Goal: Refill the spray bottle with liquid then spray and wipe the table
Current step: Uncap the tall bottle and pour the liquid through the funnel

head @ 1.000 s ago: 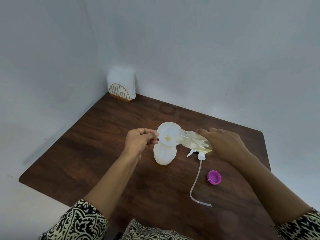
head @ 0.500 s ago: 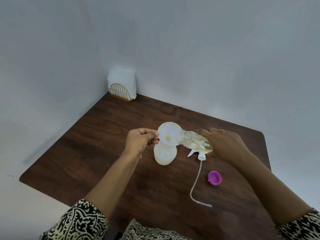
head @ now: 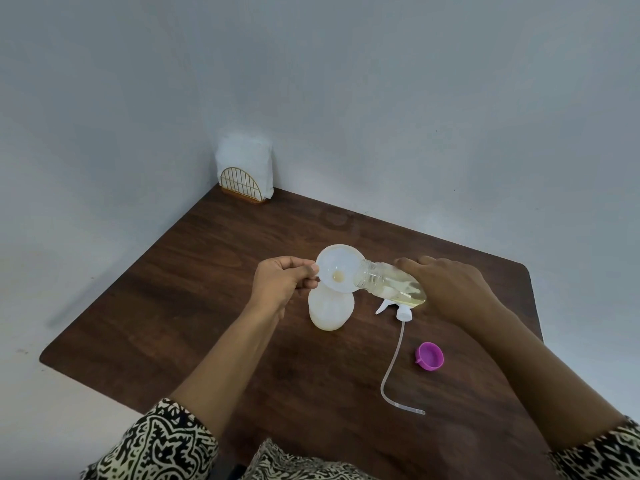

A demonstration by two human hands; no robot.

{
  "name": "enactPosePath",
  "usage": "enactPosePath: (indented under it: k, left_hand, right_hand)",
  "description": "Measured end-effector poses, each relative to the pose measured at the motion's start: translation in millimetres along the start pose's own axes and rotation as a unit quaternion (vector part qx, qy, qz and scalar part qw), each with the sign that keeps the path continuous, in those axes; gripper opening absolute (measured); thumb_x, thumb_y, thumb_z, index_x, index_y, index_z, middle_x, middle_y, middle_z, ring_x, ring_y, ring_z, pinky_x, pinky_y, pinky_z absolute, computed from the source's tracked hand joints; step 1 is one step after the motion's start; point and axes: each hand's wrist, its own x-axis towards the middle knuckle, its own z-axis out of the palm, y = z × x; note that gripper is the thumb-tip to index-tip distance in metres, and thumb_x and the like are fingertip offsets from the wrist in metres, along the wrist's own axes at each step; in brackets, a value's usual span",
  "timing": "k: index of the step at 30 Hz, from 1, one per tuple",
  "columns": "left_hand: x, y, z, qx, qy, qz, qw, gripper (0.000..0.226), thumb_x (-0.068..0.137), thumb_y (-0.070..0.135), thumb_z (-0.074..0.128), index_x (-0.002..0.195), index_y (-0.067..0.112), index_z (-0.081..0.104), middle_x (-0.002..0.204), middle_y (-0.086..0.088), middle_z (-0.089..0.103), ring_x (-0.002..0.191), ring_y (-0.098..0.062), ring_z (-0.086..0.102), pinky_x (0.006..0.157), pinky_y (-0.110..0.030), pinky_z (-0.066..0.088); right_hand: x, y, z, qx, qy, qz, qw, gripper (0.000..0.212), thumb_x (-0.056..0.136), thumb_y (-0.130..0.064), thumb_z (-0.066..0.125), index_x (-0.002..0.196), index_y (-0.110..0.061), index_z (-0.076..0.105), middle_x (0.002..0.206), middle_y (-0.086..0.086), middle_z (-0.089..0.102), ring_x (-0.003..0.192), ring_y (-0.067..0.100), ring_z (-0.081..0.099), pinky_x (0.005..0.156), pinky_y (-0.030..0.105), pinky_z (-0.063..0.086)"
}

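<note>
Head view – right hand tips refill bottle into funnel

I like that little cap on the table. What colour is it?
The cap is bright purple, seen in the head view.

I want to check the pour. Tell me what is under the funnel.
The white spray bottle stands under the funnel, on the table. The funnel covers its neck, and its frosted wall hides the fill level.
</note>
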Motion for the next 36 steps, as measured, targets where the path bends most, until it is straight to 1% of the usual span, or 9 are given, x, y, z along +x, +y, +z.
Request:
enactPosePath:
  k: [6, 10, 16, 23, 25, 28, 36]
  left_hand:
    - [-0.9, 1.6, 0.4, 0.0, 0.001, -0.001, 1.0, 0.004, 0.082, 0.007, 0.073, 0.086, 0.005, 0.073, 0.066, -0.006, 0.072, 0.056, -0.009, 0.065, 0.074, -0.034, 0.059]
    - [-1.4, 1.6, 0.3, -0.004, -0.002, 0.0, 1.0, 0.002, 0.081, 0.006, 0.074, 0.083, 0.006, 0.073, 0.064, -0.006, 0.072, 0.056, -0.009, 0.065, 0.076, -0.037, 0.059]
    - [-0.8, 1.0, 0.5, -0.002, 0.0, 0.001, 1.0, 0.002, 0.081, 0.007, 0.074, 0.082, 0.007, 0.073, 0.065, -0.006, 0.072, 0.056, -0.009, 0.065, 0.076, -0.037, 0.059]
    - [0.2, -0.2, 0.3, -0.005, 0.002, 0.0, 1.0, 0.003, 0.08, 0.007, 0.075, 0.083, 0.007, 0.074, 0.064, -0.005, 0.072, 0.055, -0.009, 0.065, 0.071, -0.032, 0.059]
    - [0.3, -0.4, 0.3, -0.004, 0.003, 0.002, 1.0, 0.004, 0.081, 0.007, 0.074, 0.084, 0.005, 0.074, 0.064, -0.006, 0.072, 0.055, -0.009, 0.065, 0.069, -0.03, 0.058]
    - [0.3, -0.2, 0.2, -0.001, 0.001, 0.003, 1.0, 0.001, 0.081, 0.006, 0.074, 0.082, 0.007, 0.073, 0.063, -0.005, 0.071, 0.054, -0.009, 0.065, 0.069, -0.031, 0.059]
    - [0.5, -0.9, 0.5, -0.007, 0.002, 0.003, 1.0, 0.002, 0.081, 0.006, 0.074, 0.083, 0.007, 0.073, 0.065, -0.006, 0.072, 0.056, -0.01, 0.065, 0.069, -0.03, 0.059]
  right_hand:
    - [0.8, 0.5, 1.2, 0.004, 0.002, 0.0, 1.0, 0.063, 0.084, -0.035, 0.065, 0.137, -0.039, 0.031, 0.109, -0.008, 0.055, 0.095, 0.016, 0.058, 0.061, 0.026, 0.036]
    - [0.9, 0.4, 1.2, 0.0, 0.003, -0.002, 1.0, 0.065, 0.083, -0.036, 0.065, 0.137, -0.04, 0.03, 0.11, -0.009, 0.056, 0.097, 0.016, 0.058, 0.062, 0.026, 0.036]
    - [2.6, 0.9, 2.5, -0.002, -0.005, -0.001, 1.0, 0.068, 0.08, -0.038, 0.067, 0.136, -0.041, 0.029, 0.111, -0.009, 0.056, 0.097, 0.016, 0.058, 0.061, 0.026, 0.037]
    - [2.5, 1.1, 2.9, -0.004, -0.001, -0.001, 1.0, 0.064, 0.082, -0.037, 0.066, 0.135, -0.04, 0.031, 0.11, -0.009, 0.056, 0.097, 0.016, 0.058, 0.061, 0.026, 0.037]
    - [2.7, 1.1, 2.6, -0.005, -0.001, 0.0, 1.0, 0.062, 0.083, -0.036, 0.065, 0.135, -0.04, 0.031, 0.109, -0.009, 0.056, 0.095, 0.016, 0.058, 0.059, 0.025, 0.035]
    - [3.0, 0.9, 2.0, -0.007, -0.002, 0.002, 1.0, 0.062, 0.082, -0.036, 0.065, 0.135, -0.04, 0.031, 0.106, -0.009, 0.056, 0.093, 0.016, 0.057, 0.056, 0.023, 0.031]
    - [2.4, 1.6, 3.0, -0.004, -0.004, 0.0, 1.0, 0.065, 0.079, -0.039, 0.067, 0.134, -0.041, 0.032, 0.109, -0.01, 0.056, 0.096, 0.016, 0.058, 0.059, 0.026, 0.035]
